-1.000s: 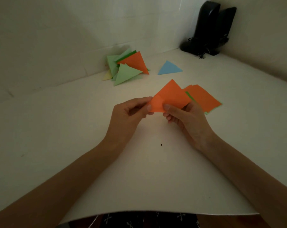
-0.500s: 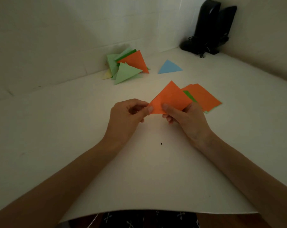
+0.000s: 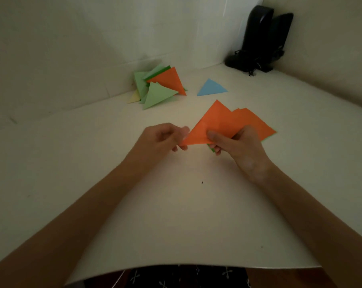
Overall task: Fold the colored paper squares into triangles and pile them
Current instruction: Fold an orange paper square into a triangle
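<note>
Held just above the surface point(image 3: 176, 215), the orange triangle point(image 3: 209, 125) runs its long edge from the left hand point(image 3: 161, 140), pinching its corner, to the right hand point(image 3: 242, 146), pinching mid-edge, with the pile point(image 3: 157, 88) ahead-left, nearer the left hand.

gap: betw triangle pile point(image 3: 157, 90) & blue triangle point(image 3: 212, 88) | blocks: speakers point(image 3: 259, 38) far-R corner

One orange triangle point(image 3: 207, 123), one blue triangle point(image 3: 212, 88), a pile point(image 3: 155, 88) of perhaps six triangles by the far edge of the desk point(image 3: 176, 215), at least two stacked squares point(image 3: 257, 123), two black speakers point(image 3: 259, 36) in its far right corner.
</note>
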### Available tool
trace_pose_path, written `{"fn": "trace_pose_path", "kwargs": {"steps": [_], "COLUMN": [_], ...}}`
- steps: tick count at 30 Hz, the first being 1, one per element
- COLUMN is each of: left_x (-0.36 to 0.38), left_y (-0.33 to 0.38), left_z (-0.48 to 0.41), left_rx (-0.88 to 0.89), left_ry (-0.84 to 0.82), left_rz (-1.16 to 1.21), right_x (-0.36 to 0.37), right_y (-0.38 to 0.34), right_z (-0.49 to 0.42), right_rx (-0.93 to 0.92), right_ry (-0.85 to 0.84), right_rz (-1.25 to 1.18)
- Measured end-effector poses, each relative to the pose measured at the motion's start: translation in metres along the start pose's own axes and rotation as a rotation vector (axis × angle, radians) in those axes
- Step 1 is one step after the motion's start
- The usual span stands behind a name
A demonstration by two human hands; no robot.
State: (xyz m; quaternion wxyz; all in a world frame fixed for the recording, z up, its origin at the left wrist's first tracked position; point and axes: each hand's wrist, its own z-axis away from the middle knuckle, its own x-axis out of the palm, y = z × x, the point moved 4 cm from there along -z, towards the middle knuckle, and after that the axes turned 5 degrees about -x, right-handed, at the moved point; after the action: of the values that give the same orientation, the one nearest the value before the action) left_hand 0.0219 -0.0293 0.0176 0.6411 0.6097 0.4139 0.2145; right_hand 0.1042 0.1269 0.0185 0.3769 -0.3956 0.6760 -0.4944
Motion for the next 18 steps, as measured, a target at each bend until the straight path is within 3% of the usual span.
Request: {"fn": "trace_pose_path", "kwargs": {"steps": [4, 8, 12, 18], "left_x": [0.013, 0.017, 0.024, 0.028], "left_y": [0.000, 0.005, 0.005, 0.004], "left_z": [0.003, 0.007, 0.011, 0.013], "left_rx": [0.087, 0.121, 0.119, 0.068], "left_ry": [-0.098, -0.027, 0.021, -0.054], "left_rz": [-0.061, 0.039, 0.120, 0.171], "right_x": [0.001, 0.012, 0.022, 0.016], "right_y": [-0.003, -0.004, -0.006, -0.002], "right_z": [0.002, 0.007, 0.011, 0.010], "right_rx": [-0.007, 0.106, 0.087, 0.039], "right_ry": [-0.031, -0.059, -0.142, -0.102], "right_rz": [-0.026, -0.338, -0.115, -0.169]}}
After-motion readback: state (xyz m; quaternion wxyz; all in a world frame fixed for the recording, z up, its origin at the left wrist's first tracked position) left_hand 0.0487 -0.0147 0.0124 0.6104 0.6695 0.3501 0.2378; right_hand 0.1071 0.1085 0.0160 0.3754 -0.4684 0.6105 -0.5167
